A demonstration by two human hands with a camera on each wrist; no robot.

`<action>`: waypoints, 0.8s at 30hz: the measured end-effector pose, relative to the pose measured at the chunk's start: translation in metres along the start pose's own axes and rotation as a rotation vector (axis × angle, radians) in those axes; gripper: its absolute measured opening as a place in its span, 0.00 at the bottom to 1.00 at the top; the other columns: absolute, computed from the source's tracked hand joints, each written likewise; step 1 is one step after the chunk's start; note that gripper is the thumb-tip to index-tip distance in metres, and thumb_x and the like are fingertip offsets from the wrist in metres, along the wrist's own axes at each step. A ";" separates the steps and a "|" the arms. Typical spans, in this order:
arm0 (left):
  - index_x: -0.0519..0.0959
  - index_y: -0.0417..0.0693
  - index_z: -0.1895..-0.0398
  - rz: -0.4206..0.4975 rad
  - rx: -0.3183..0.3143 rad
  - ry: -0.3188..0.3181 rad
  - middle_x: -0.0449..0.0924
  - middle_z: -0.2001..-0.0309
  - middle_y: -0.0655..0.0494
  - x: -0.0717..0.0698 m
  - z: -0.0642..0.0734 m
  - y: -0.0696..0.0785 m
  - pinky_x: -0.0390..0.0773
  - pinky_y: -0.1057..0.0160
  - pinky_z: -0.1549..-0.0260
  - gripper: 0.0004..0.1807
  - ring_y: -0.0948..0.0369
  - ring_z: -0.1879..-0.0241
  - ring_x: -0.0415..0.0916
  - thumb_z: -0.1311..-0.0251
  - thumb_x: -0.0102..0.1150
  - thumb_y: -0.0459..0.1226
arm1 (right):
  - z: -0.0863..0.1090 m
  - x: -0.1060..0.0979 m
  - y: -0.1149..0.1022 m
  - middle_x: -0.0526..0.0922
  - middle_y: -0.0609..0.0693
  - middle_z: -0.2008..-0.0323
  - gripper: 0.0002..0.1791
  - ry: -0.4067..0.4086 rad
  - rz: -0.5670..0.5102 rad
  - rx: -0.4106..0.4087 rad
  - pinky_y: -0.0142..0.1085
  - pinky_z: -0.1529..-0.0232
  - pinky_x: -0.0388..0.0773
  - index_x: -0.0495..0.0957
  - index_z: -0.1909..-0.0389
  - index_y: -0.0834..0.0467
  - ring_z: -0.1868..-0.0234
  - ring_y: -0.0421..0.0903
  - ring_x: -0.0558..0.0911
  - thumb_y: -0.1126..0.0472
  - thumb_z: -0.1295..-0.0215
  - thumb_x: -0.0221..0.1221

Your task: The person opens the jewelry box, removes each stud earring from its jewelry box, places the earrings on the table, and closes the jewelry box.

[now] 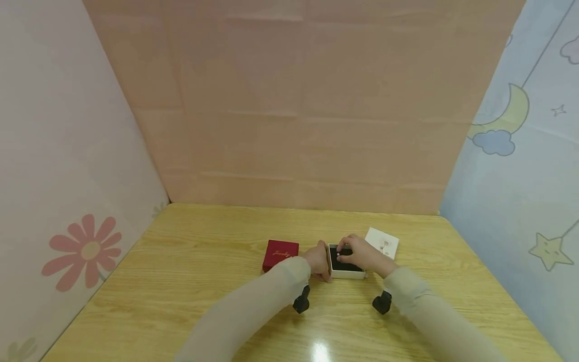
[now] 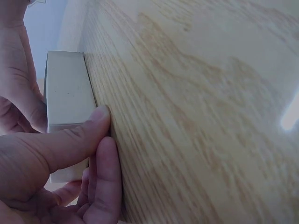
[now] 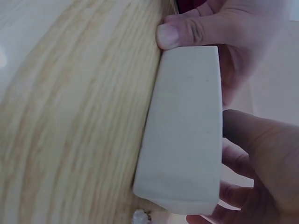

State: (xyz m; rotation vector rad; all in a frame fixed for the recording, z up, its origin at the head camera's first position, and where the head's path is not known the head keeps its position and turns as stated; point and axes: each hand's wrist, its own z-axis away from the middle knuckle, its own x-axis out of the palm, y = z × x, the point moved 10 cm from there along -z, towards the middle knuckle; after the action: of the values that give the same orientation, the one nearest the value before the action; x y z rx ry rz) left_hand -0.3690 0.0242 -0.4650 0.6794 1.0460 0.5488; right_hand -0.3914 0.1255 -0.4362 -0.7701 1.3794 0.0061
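Note:
A small white box (image 1: 347, 275) with a black insert (image 1: 335, 262) lies on the wooden table. My left hand (image 1: 318, 260) holds its left end; in the left wrist view the thumb (image 2: 77, 142) presses the wall low down, with curled fingers beside it. Over the insert, my right hand (image 1: 362, 254) pinches a tiny white pearl earring (image 1: 338, 254) between thumb and fingertips. How far it sits in the insert cannot be told. Another pearl earring (image 3: 141, 217), with a bit of metal, lies by the box's near right corner.
A red lid with gold lettering (image 1: 279, 251) lies left of the left hand. Behind the right hand is a white card (image 1: 383, 242) with thin gold-coloured pieces on it. A pink backdrop (image 1: 289, 110) and patterned side panels (image 1: 511, 201) close off the table.

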 end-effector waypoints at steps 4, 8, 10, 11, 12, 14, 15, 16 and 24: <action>0.62 0.44 0.46 -0.008 0.009 0.003 0.74 0.61 0.45 -0.002 0.001 0.002 0.81 0.62 0.75 0.43 0.57 0.73 0.74 0.66 0.78 0.24 | -0.002 0.002 0.001 0.78 0.56 0.54 0.09 -0.007 0.004 0.031 0.51 0.48 0.75 0.78 0.62 0.55 0.50 0.54 0.77 0.58 0.39 0.66; 0.62 0.44 0.46 -0.016 0.012 0.005 0.74 0.62 0.46 -0.003 0.004 0.002 0.81 0.62 0.74 0.43 0.56 0.71 0.74 0.66 0.78 0.24 | -0.003 0.003 0.000 0.79 0.55 0.57 0.07 -0.007 -0.015 0.049 0.49 0.50 0.76 0.78 0.64 0.57 0.53 0.52 0.78 0.60 0.39 0.65; 0.62 0.44 0.46 -0.020 0.009 0.004 0.73 0.62 0.46 -0.003 0.005 0.002 0.81 0.61 0.74 0.43 0.56 0.71 0.74 0.66 0.78 0.24 | -0.004 0.005 -0.001 0.80 0.54 0.59 0.07 -0.009 -0.016 0.055 0.48 0.52 0.76 0.78 0.65 0.57 0.55 0.50 0.78 0.61 0.39 0.65; 0.62 0.44 0.46 -0.023 0.007 0.003 0.73 0.62 0.46 -0.003 0.006 0.001 0.81 0.62 0.75 0.43 0.56 0.71 0.74 0.66 0.78 0.24 | -0.004 0.006 0.000 0.80 0.54 0.59 0.06 -0.010 -0.017 0.061 0.46 0.54 0.76 0.78 0.65 0.57 0.57 0.49 0.78 0.61 0.39 0.65; 0.62 0.44 0.46 -0.024 0.006 0.003 0.73 0.63 0.46 -0.003 0.006 0.001 0.81 0.62 0.75 0.43 0.56 0.71 0.74 0.65 0.78 0.25 | -0.004 0.006 0.000 0.80 0.53 0.60 0.06 -0.011 -0.017 0.069 0.45 0.55 0.76 0.77 0.66 0.57 0.58 0.48 0.77 0.61 0.39 0.65; 0.62 0.44 0.46 -0.024 0.008 0.002 0.73 0.63 0.47 -0.003 0.006 0.001 0.80 0.62 0.75 0.43 0.56 0.71 0.74 0.65 0.78 0.24 | -0.004 0.008 0.002 0.80 0.53 0.61 0.06 -0.012 -0.016 0.080 0.44 0.58 0.76 0.77 0.67 0.57 0.61 0.47 0.76 0.61 0.39 0.65; 0.62 0.44 0.46 -0.023 0.008 0.003 0.73 0.63 0.47 -0.002 0.006 0.001 0.80 0.62 0.75 0.43 0.57 0.72 0.74 0.65 0.78 0.24 | -0.004 0.008 0.003 0.80 0.53 0.61 0.06 -0.012 -0.018 0.092 0.43 0.58 0.76 0.77 0.67 0.57 0.62 0.46 0.76 0.61 0.39 0.65; 0.62 0.44 0.46 -0.021 0.009 0.003 0.73 0.63 0.47 -0.002 0.006 0.001 0.80 0.63 0.75 0.43 0.57 0.72 0.74 0.65 0.78 0.24 | -0.005 0.008 0.004 0.79 0.52 0.61 0.06 -0.010 -0.019 0.102 0.42 0.59 0.75 0.77 0.67 0.57 0.62 0.45 0.75 0.61 0.39 0.65; 0.62 0.45 0.46 0.002 -0.001 0.004 0.74 0.64 0.46 -0.001 0.000 -0.001 0.80 0.63 0.77 0.43 0.57 0.75 0.74 0.65 0.78 0.24 | -0.005 0.006 0.003 0.79 0.52 0.63 0.05 0.012 -0.010 0.092 0.42 0.60 0.75 0.77 0.69 0.57 0.64 0.45 0.75 0.63 0.38 0.64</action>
State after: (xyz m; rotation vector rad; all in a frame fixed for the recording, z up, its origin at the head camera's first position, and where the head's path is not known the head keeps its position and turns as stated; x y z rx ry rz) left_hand -0.3694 0.0229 -0.4656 0.6785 1.0488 0.5525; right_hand -0.3957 0.1224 -0.4428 -0.7016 1.3773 -0.0693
